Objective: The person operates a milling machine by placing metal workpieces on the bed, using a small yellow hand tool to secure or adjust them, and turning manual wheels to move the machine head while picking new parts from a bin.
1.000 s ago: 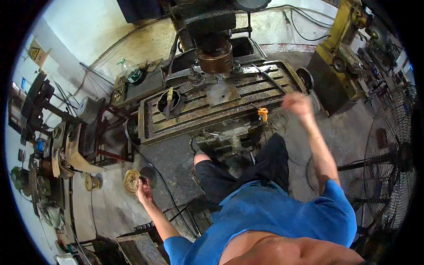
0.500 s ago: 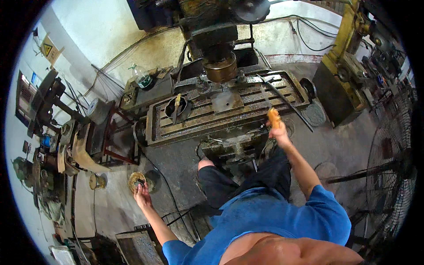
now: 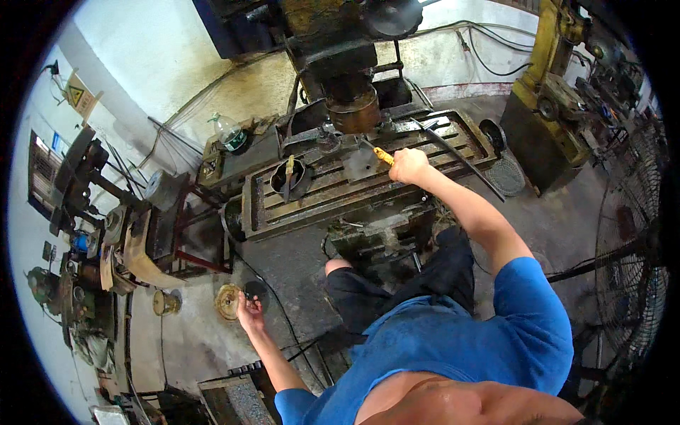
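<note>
My right hand (image 3: 411, 166) is closed around the yellow handle of a tool (image 3: 383, 155) with a thin dark shaft. Its tip reaches over the flat metal block (image 3: 363, 167) on the slotted machine table (image 3: 319, 202), beneath the round brown spindle head (image 3: 353, 112). Whether the tip touches anything, I cannot tell. Low on the left, my left hand (image 3: 250, 312) has its fingers curled round a small dark piece (image 3: 256, 298), mostly hidden by them. It is beside a round tan container (image 3: 227, 302) on the floor. A dark pot (image 3: 298, 185) with a brush (image 3: 289, 170) standing in it rests on the table's left part.
A long dark bar (image 3: 464, 159) lies across the table's right end and juts past its front edge. At the right stands a large caged fan (image 3: 623, 248). A bottle (image 3: 230, 132) sits on the left bench. A cable (image 3: 283, 304) runs along the floor.
My right hand has moved left and away from me, bringing the yellow-handled tool over the metal block. My left hand has shifted slightly right, still with the small dark piece.
</note>
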{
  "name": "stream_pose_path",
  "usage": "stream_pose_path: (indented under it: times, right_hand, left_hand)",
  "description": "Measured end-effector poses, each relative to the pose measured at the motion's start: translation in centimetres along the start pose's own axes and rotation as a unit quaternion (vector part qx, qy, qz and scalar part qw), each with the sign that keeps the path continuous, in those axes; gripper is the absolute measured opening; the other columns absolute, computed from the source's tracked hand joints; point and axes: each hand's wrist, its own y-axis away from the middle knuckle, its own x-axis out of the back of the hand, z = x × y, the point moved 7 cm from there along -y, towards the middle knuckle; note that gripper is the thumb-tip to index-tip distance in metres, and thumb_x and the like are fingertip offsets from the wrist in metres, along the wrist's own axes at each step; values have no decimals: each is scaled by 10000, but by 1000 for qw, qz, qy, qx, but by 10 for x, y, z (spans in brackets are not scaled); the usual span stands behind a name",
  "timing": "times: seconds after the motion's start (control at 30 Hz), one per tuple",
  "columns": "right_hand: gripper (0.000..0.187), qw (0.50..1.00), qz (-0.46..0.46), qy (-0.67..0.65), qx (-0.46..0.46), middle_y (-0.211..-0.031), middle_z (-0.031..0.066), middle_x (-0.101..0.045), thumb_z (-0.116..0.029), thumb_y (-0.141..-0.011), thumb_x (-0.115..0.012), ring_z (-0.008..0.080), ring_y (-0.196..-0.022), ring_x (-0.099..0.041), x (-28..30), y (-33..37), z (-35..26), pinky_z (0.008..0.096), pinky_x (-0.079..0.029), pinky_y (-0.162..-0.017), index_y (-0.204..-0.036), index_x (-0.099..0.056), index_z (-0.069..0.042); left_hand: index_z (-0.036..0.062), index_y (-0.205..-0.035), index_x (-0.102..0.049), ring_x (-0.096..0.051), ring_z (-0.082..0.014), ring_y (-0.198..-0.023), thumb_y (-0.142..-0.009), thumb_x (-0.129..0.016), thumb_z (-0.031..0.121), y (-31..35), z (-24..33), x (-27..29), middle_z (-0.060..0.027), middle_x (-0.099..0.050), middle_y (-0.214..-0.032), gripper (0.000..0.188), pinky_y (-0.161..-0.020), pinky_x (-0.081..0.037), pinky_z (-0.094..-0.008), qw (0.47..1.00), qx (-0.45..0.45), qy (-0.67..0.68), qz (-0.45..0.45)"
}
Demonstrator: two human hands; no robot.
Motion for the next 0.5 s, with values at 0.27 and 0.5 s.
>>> stream_pose_path:
  times: [0.27,0.5]
  right_hand:
    - [341,1000,-22,-8,-1,-884,194,-629,-263,-630,-518,306,-847,-621,26,8,1,370,-494,-753,-837,-651,-27]
    - [316,983,-125,-53,126,-741,246,-604,-225,-570,-558,361,-735,-612,25,58,-9,403,-497,-662,-729,-620,41]
  left_hand:
    - [84,-899,-545,-528,-124,-574,-814,-612,261,5,-2,-82,-8,-553,-701,207,-431,-363,-225,998,8,-53,-28]
    - [36,-856,-540,-523,-121,-504,-789,-644,219,26,-50,-248,-5,-494,-598,221,-402,-383,-222,975,38,-143,-165]
